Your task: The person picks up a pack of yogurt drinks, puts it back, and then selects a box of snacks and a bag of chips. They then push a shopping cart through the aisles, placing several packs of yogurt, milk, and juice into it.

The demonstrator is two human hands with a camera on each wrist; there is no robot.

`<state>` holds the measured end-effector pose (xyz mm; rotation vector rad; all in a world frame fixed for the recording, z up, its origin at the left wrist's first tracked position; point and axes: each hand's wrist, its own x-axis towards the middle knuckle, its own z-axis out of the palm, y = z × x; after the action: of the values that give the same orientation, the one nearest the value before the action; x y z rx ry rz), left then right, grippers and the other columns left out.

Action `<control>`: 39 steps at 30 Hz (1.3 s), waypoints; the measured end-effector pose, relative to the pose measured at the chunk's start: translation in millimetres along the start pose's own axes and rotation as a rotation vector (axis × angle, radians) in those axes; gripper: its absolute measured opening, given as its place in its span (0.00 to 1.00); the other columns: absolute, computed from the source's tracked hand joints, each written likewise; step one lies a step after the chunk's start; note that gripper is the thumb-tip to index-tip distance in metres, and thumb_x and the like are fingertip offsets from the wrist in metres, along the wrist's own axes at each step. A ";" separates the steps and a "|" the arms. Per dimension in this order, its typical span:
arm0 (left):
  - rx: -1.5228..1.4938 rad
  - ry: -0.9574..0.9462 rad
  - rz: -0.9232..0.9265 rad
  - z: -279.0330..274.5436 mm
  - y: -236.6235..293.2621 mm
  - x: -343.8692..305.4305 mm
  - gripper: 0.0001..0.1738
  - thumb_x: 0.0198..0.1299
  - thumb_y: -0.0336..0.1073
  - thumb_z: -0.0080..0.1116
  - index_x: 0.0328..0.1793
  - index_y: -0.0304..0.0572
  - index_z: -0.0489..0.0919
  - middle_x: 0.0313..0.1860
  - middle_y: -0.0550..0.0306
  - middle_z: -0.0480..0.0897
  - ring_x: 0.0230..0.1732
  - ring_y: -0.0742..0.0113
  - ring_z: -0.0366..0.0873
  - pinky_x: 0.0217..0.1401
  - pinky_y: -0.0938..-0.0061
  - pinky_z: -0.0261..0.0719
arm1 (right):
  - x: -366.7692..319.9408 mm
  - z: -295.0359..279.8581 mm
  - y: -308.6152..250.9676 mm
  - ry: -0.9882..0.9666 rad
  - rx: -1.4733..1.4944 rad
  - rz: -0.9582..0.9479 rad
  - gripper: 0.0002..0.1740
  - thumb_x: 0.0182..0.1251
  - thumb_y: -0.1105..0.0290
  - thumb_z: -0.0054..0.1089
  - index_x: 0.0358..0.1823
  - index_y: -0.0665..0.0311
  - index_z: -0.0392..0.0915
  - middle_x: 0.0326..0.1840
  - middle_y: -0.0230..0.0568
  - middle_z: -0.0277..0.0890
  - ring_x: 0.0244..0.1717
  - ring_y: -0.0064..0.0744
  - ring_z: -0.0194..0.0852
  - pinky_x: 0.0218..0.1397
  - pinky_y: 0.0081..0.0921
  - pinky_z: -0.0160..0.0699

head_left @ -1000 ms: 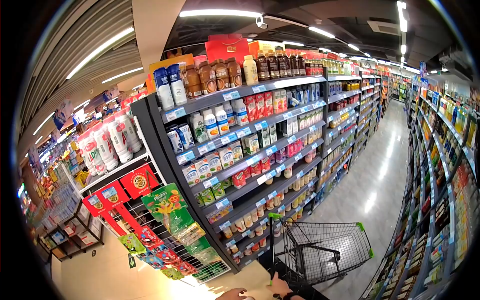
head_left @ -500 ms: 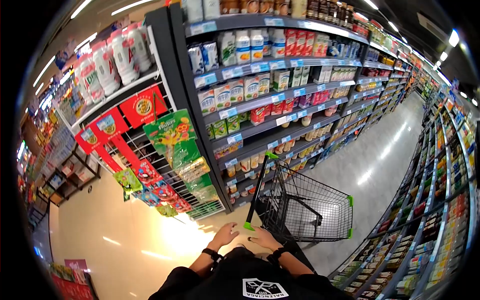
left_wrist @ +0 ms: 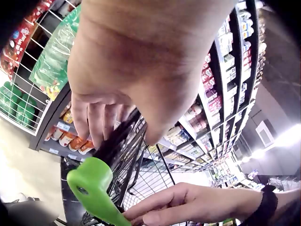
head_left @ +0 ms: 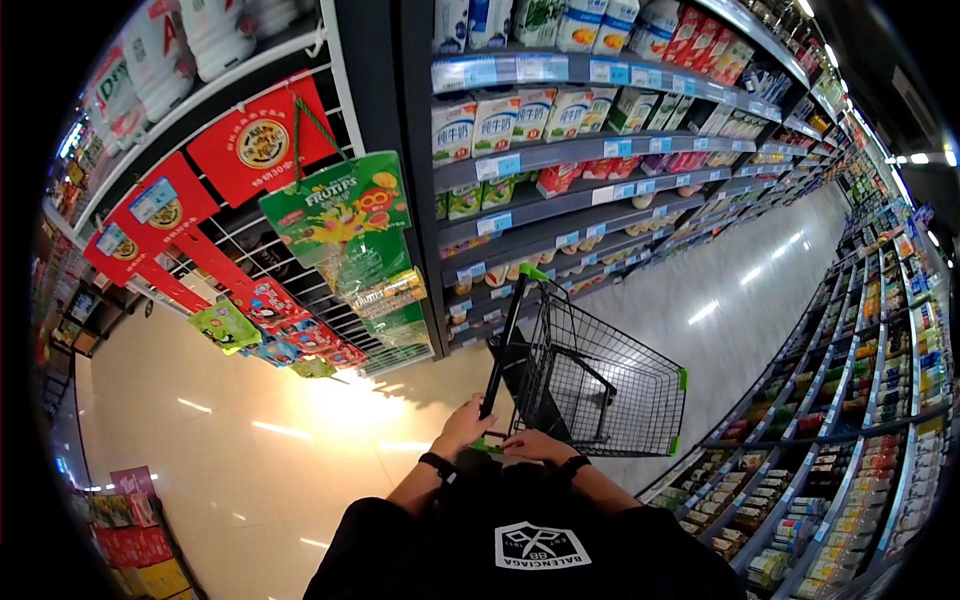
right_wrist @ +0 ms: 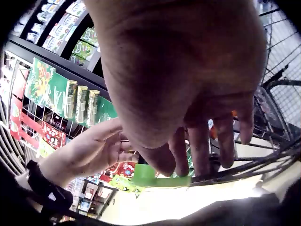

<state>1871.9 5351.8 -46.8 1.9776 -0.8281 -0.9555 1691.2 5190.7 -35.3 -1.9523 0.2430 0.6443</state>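
A black wire shopping cart (head_left: 628,392) stands just ahead of the person, its black handle bar (head_left: 503,348) slanting away between green end pieces. At the near end of the bar, the left hand (head_left: 462,424) grips it, with fingers on one side and thumb on the other in the left wrist view. Beside it, the right hand (head_left: 538,446) lies at the green end piece (left_wrist: 93,181) and the cart's near wire edge. Its fingers (right_wrist: 200,150) hang nearly straight over the dark rim, and the thumb is by the green plastic. The cart basket holds no goods.
Drink cartons (head_left: 535,115) fill the shelving ahead. A wire rack (head_left: 255,262) with red and green snack packs is at left, close to the cart. More bottle shelves (head_left: 850,420) run along the right; a grey aisle floor (head_left: 745,262) lies between.
The view has tilted down and come nearer the rack and shelves. Both hands, apart from the bar's near end or just touching it before, are now on the cart, the left around the bar.
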 end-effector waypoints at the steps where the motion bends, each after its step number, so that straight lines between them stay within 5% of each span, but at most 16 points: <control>1: 0.067 0.036 -0.005 6.5 -1.4 0.4 0.33 0.65 0.53 0.65 0.69 0.39 0.72 0.52 0.34 0.85 0.51 0.43 0.86 0.53 0.56 0.83 | -1.0 1.6 6.0 -0.023 -0.080 0.010 0.23 0.74 0.52 0.62 0.60 0.59 0.85 0.56 0.47 0.87 0.53 0.43 0.86 0.59 0.34 0.82; 6: -0.314 0.097 -0.278 46.9 -29.3 -7.8 0.16 0.64 0.41 0.66 0.51 0.40 0.78 0.26 0.54 0.85 0.23 0.65 0.85 0.31 0.68 0.84 | -15.8 7.4 27.6 -0.040 -0.117 0.017 0.24 0.73 0.51 0.62 0.61 0.58 0.84 0.58 0.47 0.86 0.57 0.46 0.85 0.62 0.36 0.81; 10: -0.449 0.212 -0.263 64.1 -37.0 -7.2 0.14 0.65 0.41 0.67 0.45 0.37 0.81 0.25 0.54 0.84 0.24 0.67 0.83 0.30 0.70 0.82 | -35.1 -7.5 35.2 0.038 -0.088 0.146 0.26 0.73 0.56 0.63 0.66 0.63 0.79 0.58 0.49 0.85 0.57 0.44 0.85 0.61 0.35 0.81; 13: -0.270 0.270 -0.340 44.2 14.1 -23.8 0.17 0.64 0.42 0.69 0.47 0.34 0.82 0.26 0.51 0.84 0.25 0.64 0.84 0.32 0.68 0.81 | -44.9 -17.3 73.5 0.108 0.021 0.104 0.26 0.73 0.57 0.63 0.65 0.65 0.78 0.55 0.51 0.86 0.55 0.44 0.85 0.58 0.36 0.82; 15: -0.100 0.338 -0.346 51.3 4.7 -25.1 0.19 0.63 0.46 0.68 0.49 0.38 0.82 0.33 0.42 0.87 0.35 0.47 0.87 0.40 0.57 0.83 | -57.1 -26.1 95.0 0.113 0.054 0.088 0.26 0.74 0.58 0.62 0.67 0.65 0.77 0.56 0.51 0.86 0.54 0.46 0.85 0.59 0.39 0.83; 18: 0.227 0.431 -0.480 65.0 17.2 -34.9 0.17 0.65 0.46 0.63 0.51 0.44 0.79 0.40 0.40 0.88 0.43 0.37 0.86 0.46 0.47 0.83 | -75.4 -47.8 132.1 0.124 0.098 0.079 0.27 0.75 0.58 0.61 0.69 0.66 0.76 0.56 0.52 0.85 0.54 0.48 0.84 0.59 0.43 0.83; 24: 0.335 0.581 -0.585 94.2 24.3 -51.6 0.15 0.64 0.44 0.62 0.52 0.48 0.79 0.40 0.41 0.88 0.44 0.37 0.86 0.47 0.46 0.84 | -135.2 -81.9 225.7 0.219 0.167 0.163 0.25 0.72 0.59 0.64 0.65 0.67 0.78 0.55 0.51 0.85 0.55 0.49 0.84 0.58 0.41 0.83; 27: 0.280 0.561 -0.601 106.1 26.1 -65.3 0.15 0.64 0.45 0.62 0.50 0.46 0.79 0.42 0.41 0.88 0.45 0.37 0.86 0.48 0.46 0.84 | -162.3 -79.0 304.9 0.368 -0.095 0.205 0.25 0.65 0.58 0.68 0.58 0.66 0.82 0.56 0.52 0.83 0.55 0.52 0.83 0.58 0.42 0.82; 29: 0.269 0.537 -0.639 116.9 28.2 -78.4 0.16 0.63 0.45 0.62 0.50 0.45 0.80 0.42 0.42 0.88 0.46 0.38 0.86 0.49 0.46 0.83 | -187.8 -87.0 326.3 0.234 -0.313 0.247 0.21 0.66 0.58 0.65 0.53 0.65 0.85 0.53 0.53 0.86 0.56 0.50 0.84 0.59 0.41 0.82; 33: 0.140 0.565 -0.616 140.0 17.3 -105.8 0.16 0.63 0.46 0.62 0.52 0.46 0.80 0.44 0.42 0.88 0.48 0.38 0.86 0.50 0.47 0.83 | -229.8 -64.3 373.7 0.197 -0.109 0.522 0.25 0.60 0.58 0.70 0.57 0.61 0.84 0.60 0.51 0.82 0.64 0.55 0.78 0.68 0.43 0.78; 35: 0.092 0.561 -0.590 146.6 11.1 -119.2 0.17 0.63 0.46 0.62 0.53 0.46 0.81 0.44 0.41 0.88 0.49 0.38 0.86 0.51 0.48 0.82 | -201.0 -18.0 527.8 -0.050 -0.291 0.162 0.31 0.63 0.53 0.70 0.64 0.62 0.82 0.67 0.53 0.79 0.64 0.58 0.78 0.67 0.49 0.78; 39: 0.088 0.530 -0.581 159.4 -4.7 -131.0 0.19 0.62 0.42 0.60 0.53 0.37 0.76 0.43 0.31 0.86 0.49 0.31 0.84 0.52 0.44 0.81 | -195.2 -26.0 426.7 -0.036 -0.486 -0.120 0.27 0.64 0.54 0.69 0.61 0.60 0.84 0.61 0.51 0.83 0.59 0.56 0.82 0.60 0.48 0.83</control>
<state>1673.4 5401.4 -74.1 2.4471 0.0094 -0.6396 1350.2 4950.8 -251.9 -2.3939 -0.0622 0.7047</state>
